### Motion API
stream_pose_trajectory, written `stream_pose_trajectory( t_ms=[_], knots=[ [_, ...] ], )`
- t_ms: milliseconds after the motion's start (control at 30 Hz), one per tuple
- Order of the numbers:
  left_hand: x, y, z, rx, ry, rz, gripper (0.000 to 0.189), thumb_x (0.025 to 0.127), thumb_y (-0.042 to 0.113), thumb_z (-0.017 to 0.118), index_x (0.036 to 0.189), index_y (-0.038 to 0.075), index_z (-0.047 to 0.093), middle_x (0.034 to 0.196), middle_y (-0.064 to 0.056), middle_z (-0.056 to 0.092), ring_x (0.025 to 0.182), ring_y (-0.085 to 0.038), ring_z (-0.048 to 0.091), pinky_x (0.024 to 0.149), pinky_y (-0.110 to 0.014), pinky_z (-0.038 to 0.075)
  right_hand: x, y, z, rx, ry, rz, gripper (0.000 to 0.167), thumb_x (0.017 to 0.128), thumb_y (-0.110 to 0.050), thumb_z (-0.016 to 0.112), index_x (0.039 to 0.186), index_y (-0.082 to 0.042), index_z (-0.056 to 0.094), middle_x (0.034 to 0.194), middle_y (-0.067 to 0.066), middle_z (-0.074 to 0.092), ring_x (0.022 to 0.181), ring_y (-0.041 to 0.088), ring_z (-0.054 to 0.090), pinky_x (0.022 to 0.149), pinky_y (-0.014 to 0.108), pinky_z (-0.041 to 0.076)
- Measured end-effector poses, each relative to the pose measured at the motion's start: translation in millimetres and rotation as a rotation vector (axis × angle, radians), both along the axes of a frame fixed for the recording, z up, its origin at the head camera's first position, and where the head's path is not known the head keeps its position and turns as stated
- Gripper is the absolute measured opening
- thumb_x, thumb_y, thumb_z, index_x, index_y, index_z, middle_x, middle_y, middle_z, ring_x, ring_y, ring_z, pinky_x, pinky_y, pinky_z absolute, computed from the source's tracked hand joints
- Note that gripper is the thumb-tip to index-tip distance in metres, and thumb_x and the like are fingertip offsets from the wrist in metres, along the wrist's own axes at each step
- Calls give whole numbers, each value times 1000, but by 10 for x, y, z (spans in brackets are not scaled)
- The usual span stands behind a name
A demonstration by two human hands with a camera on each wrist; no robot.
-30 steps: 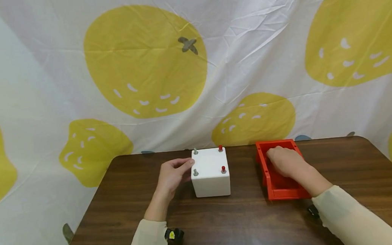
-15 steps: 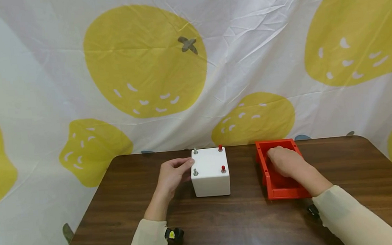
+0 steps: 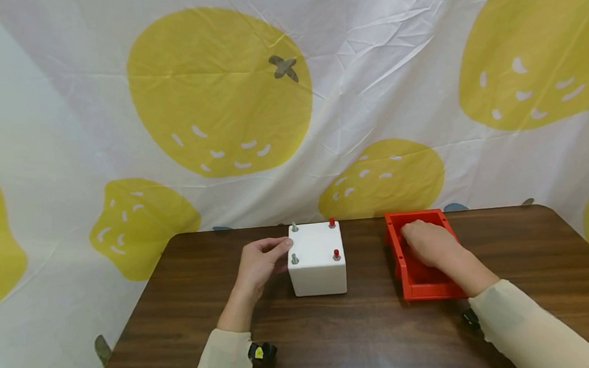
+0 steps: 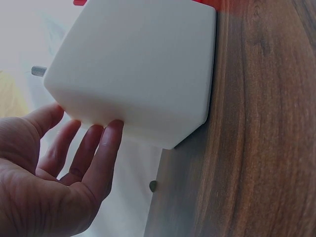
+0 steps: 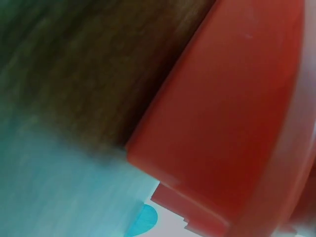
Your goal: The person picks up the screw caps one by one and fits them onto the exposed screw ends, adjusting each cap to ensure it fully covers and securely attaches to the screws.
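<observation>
A white block (image 3: 316, 251) stands on the brown table, two silver threaded studs (image 3: 294, 258) rising from the left of its top and two red-tipped studs (image 3: 336, 254) from the right. My left hand (image 3: 259, 263) rests its thumb and fingertips against the block's left side, fingers fairly straight. The left wrist view shows those fingertips (image 4: 114, 126) touching one face of the white block. To the right, my right hand (image 3: 427, 244) reaches down into a red bin (image 3: 433, 291). Its fingers are hidden there, so I cannot tell what they hold. Only the bin's red wall (image 5: 212, 108) fills the right wrist view.
The wood-grain table (image 3: 367, 338) extends around the block and bin. Behind its far edge hangs a white cloth (image 3: 254, 201) printed with yellow fruit. A black wrist device (image 3: 262, 353) sits at the left sleeve, and another one (image 3: 470, 319) shows by the right sleeve.
</observation>
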State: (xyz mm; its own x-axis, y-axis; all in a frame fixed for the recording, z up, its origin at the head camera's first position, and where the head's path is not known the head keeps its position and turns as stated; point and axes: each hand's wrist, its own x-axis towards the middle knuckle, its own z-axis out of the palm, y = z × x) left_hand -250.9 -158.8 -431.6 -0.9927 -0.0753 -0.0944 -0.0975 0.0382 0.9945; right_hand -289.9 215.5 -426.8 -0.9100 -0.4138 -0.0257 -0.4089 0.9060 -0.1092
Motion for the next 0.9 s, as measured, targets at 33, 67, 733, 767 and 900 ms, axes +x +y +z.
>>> stream_pose_trajectory(
  t_ms=[33,67,733,767,900],
  knots=[
    [0,1,0,0,-1,0,30,96,22,83,116,1,79,117,-13,74,95,-22,73,87,-49,64,-3,2,-3,-4,6,3,18,95,2,68,86,-9,57,78,7,60,72,25,58,68,44,58],
    [0,1,0,-1,-1,0,30,96,23,83,116,1,79,117,-13,74,95,-22,73,87,-48,64,-7,7,-7,-9,12,8,19,95,2,68,86,-9,57,78,7,60,72,25,58,68,44,59],
    [0,-3,-5,2,1,3,31,96,23,84,117,0,79,118,-14,74,95,-21,73,82,-42,66,74,126,234,-382,139,-2,10,94,-9,80,101,-4,74,91,4,72,85,28,65,81,51,57],
    [2,-4,-8,1,2,3,31,96,23,84,117,0,79,118,-14,74,95,-21,73,81,-43,66,78,132,241,-407,135,-10,10,95,-10,80,101,-5,74,90,3,71,83,27,63,78,48,57],
    [2,-7,-15,-3,2,3,32,96,24,84,117,0,79,118,-14,74,94,-21,72,81,-42,66,98,143,260,-518,111,-38,13,97,-14,80,105,-6,75,90,1,69,82,22,60,74,40,54]
  ],
)
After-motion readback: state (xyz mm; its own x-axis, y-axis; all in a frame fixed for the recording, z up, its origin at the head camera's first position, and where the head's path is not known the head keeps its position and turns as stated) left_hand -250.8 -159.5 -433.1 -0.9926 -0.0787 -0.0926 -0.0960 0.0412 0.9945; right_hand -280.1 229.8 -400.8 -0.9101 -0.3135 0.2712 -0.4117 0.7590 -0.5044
